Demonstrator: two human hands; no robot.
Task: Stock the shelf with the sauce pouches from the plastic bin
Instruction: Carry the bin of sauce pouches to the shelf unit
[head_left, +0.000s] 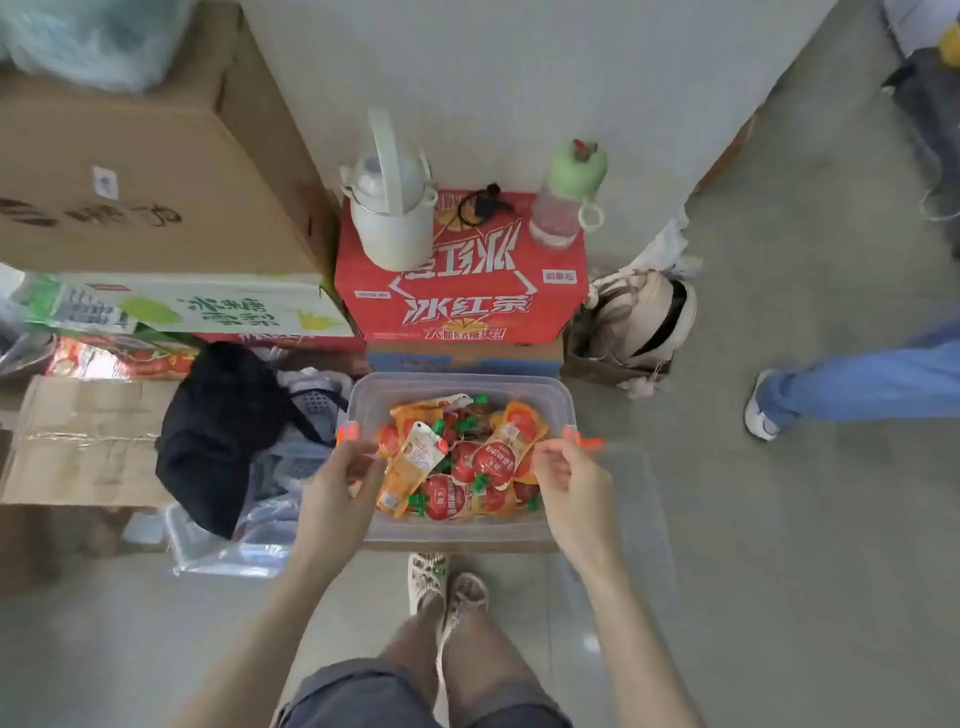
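A clear plastic bin (363, 400) stands on the floor in front of my feet. It holds several orange and red sauce pouches (470, 462) with green caps. An orange latch (347, 432) sits on its left rim and another orange latch (589, 442) on its right rim. My left hand (335, 493) lies over the left rim, fingers stretched up to the left latch and thumb spread toward a pouch. My right hand (563, 473) is at the right rim, its curled fingers pinching the right latch. No shelf is in view.
A clear lid (639, 519) lies on the floor right of the bin. Behind the bin a red drink carton (462, 301) carries a white kettle (389, 208) and a green-capped bottle (569, 197). Cardboard boxes (130, 171) and a black garment (223, 431) crowd the left. Another person's leg (857, 384) stands at the right.
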